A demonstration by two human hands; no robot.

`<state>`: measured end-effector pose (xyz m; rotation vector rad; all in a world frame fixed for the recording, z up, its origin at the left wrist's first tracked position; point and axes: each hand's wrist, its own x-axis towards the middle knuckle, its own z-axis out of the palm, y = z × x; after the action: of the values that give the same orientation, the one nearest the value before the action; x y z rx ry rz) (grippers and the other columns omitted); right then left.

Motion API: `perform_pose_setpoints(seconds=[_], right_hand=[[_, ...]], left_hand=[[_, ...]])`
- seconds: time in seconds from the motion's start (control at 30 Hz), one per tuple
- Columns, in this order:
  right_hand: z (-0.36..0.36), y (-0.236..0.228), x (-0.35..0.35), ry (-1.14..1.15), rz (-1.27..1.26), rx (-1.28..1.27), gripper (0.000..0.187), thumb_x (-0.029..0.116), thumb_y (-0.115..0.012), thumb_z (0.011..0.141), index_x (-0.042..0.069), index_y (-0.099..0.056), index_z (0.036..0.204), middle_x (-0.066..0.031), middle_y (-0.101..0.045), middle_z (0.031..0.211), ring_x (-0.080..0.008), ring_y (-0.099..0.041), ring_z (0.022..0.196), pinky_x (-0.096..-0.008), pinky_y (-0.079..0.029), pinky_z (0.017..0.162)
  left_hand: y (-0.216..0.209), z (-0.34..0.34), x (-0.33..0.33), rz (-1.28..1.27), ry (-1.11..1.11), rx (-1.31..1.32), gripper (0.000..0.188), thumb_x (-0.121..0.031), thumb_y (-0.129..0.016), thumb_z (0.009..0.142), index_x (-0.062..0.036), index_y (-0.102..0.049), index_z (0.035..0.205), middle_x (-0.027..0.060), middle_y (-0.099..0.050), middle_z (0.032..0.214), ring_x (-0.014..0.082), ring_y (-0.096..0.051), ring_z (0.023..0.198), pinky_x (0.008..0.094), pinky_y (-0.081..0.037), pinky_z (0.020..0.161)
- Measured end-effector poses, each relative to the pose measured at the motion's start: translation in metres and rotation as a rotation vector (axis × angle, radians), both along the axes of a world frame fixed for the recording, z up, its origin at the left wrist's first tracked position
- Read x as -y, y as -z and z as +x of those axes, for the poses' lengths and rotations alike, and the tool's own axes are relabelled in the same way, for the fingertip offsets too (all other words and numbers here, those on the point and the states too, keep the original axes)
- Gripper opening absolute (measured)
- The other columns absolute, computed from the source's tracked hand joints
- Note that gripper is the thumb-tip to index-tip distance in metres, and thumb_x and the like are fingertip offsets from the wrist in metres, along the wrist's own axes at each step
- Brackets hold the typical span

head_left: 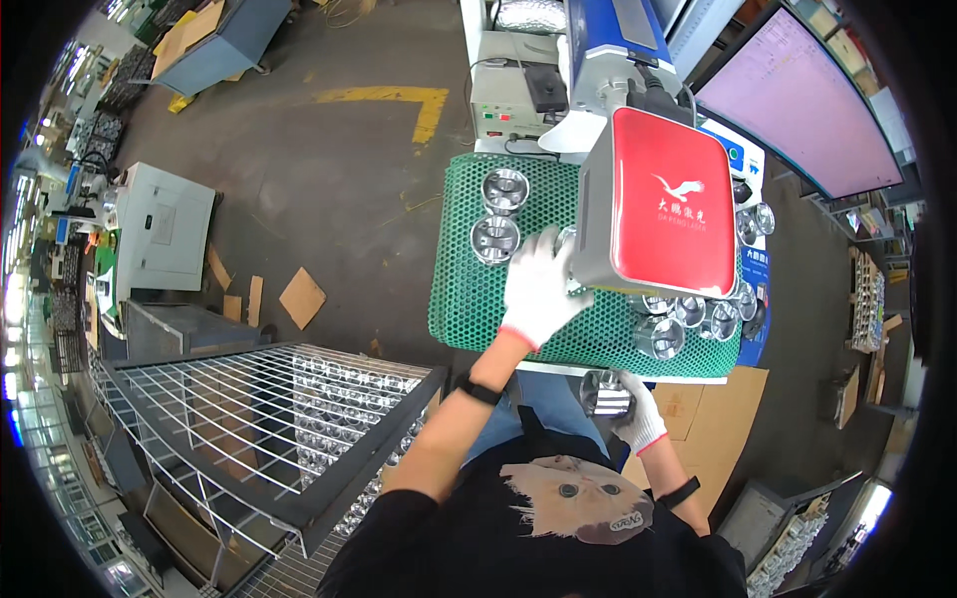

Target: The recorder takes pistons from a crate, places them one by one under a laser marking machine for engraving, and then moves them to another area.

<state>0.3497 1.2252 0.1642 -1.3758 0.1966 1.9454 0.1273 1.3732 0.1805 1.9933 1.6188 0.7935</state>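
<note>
My left hand [543,287], in a white glove, reaches over the green perforated mat [461,309]. Its fingers and thumb close round a shiny metal piston [572,283], most of which is hidden by the glove and by the red-faced laser head [673,199] above. Below the front edge of the mat, my right hand [639,414], also gloved, grips another piston [605,395]. Two pistons stand on the mat left of the laser head, the nearer one [495,239] close to my left fingers. Several more pistons [660,337] are grouped at the mat's right front.
A wire rack [219,429] beside me on the left holds rows of pistons [349,419]. Behind the mat are a control box [510,95] and a blue machine body [623,45]. A monitor [807,110] stands at the far right. Cardboard [713,424] lies right of my legs.
</note>
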Motion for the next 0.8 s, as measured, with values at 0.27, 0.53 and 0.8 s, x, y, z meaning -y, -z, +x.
perform_pose_setpoints(seconds=[0.27, 0.53, 0.8], right_hand=[[-0.001, 0.006, -0.062, -0.231, 0.423, 0.375, 0.047, 0.021, -0.066, 0.087, 0.004, -0.05, 0.128, -0.0119, -0.062, 0.118, -0.0214, -0.06, 0.108, -0.0362, -0.05, 0.091], [-0.054, 0.081, -0.19, -0.728, 1.252, 1.118, 0.063, 0.03, -0.078, 0.077, 0.002, -0.051, 0.127, -0.013, -0.061, 0.109, -0.0231, -0.061, 0.096, -0.0372, -0.05, 0.082], [-0.114, 0.013, -0.192, -0.996, 0.97, 1.416, 0.061, 0.038, -0.072, 0.079, 0.006, -0.049, 0.126, -0.0147, -0.058, 0.107, -0.0271, -0.058, 0.093, -0.0403, -0.05, 0.083]], left_hand=[[0.04, 0.016, -0.041, -0.292, -0.202, 0.596, 0.063, -0.032, -0.078, 0.071, -0.0039, -0.054, 0.123, 0.0169, -0.056, 0.112, 0.031, -0.062, 0.095, 0.0387, -0.052, 0.085], [0.031, -0.078, 0.138, -0.358, -0.553, 0.955, 0.067, -0.015, -0.079, 0.075, 0.0016, -0.047, 0.131, 0.0098, -0.059, 0.106, 0.0185, -0.059, 0.099, 0.032, -0.049, 0.088], [0.071, -0.124, 0.29, -0.655, -0.876, 1.177, 0.055, -0.007, -0.068, 0.081, 0.0002, -0.044, 0.129, 0.0152, -0.06, 0.113, 0.0255, -0.064, 0.101, 0.0376, -0.054, 0.087]])
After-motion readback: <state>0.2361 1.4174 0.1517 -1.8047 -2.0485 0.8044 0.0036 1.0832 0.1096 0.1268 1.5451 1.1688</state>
